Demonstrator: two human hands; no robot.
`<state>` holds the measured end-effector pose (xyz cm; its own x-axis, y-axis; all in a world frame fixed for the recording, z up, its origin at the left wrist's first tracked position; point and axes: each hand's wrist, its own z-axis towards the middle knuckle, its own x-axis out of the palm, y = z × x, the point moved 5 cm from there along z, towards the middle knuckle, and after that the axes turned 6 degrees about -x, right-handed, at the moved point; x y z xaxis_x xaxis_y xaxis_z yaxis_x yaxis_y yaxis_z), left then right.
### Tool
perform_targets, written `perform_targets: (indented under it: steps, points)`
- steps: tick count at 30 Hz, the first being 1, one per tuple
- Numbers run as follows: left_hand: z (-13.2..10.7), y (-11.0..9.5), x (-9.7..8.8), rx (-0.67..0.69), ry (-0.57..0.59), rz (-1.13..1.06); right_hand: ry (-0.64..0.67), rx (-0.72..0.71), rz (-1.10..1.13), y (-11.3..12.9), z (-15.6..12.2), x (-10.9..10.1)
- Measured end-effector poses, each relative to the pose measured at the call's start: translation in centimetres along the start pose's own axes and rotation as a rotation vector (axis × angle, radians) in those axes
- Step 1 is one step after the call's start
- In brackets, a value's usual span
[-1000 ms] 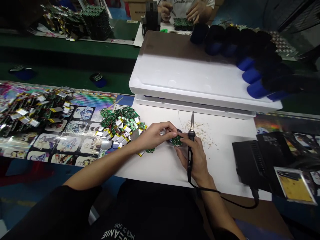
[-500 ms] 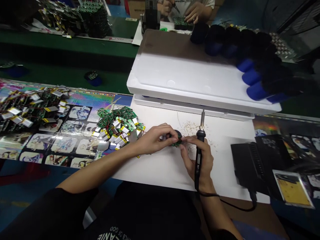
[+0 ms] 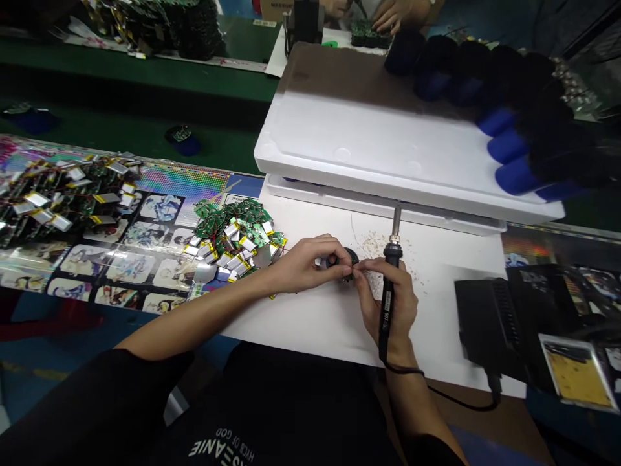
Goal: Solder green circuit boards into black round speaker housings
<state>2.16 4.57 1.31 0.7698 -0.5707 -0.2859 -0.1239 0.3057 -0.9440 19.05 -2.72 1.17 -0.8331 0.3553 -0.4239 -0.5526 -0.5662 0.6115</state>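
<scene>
My left hand [image 3: 310,262] pinches a small green circuit board with a dark round part [image 3: 346,263] on the white work surface [image 3: 310,317]. My right hand [image 3: 391,301] is closed round a black soldering iron [image 3: 388,285], its metal tip pointing away from me, while its thumb and forefinger also touch the board. The two hands meet at the board. A heap of green boards with silver battery cells [image 3: 233,239] lies just left of my left hand.
A white foam tray [image 3: 378,155] with blue and black cylinders [image 3: 509,116] stands behind. A black soldering station [image 3: 490,323] sits at right, cabled to the iron. More boards [image 3: 63,194] lie far left. Another person's hands [image 3: 388,13] work at the far side.
The soldering iron has swung more upright in my right hand and shifted slightly right. Both hands have drawn closer together on the board. The view has shifted a little.
</scene>
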Motion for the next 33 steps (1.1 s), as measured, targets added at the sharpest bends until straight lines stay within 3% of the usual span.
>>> perform_targets:
  steps: [8,16,19,26,29,33]
  points:
    - [0.1,0.0,-0.4,-0.026,-0.008,-0.017,0.045,-0.042,-0.041,0.2,-0.1,0.4]
    - [0.3,-0.3,-1.1,0.066,0.025,0.114,0.071,-0.002,-0.040,-0.1,-0.6,-0.6]
    - [0.4,-0.2,-1.4,0.104,0.071,0.222,0.017,0.061,0.020,-0.1,-0.8,-1.8]
    - [0.3,0.3,-1.0,0.132,0.149,0.301,-0.179,0.287,0.396,-1.4,0.3,-4.0]
    - [0.3,0.5,-0.8,0.124,0.154,0.294,-0.189,0.346,0.296,-2.3,0.1,-4.9]
    - [0.3,0.6,-0.7,0.114,0.158,0.283,-0.279,0.301,0.095,-2.6,-0.4,-6.1]
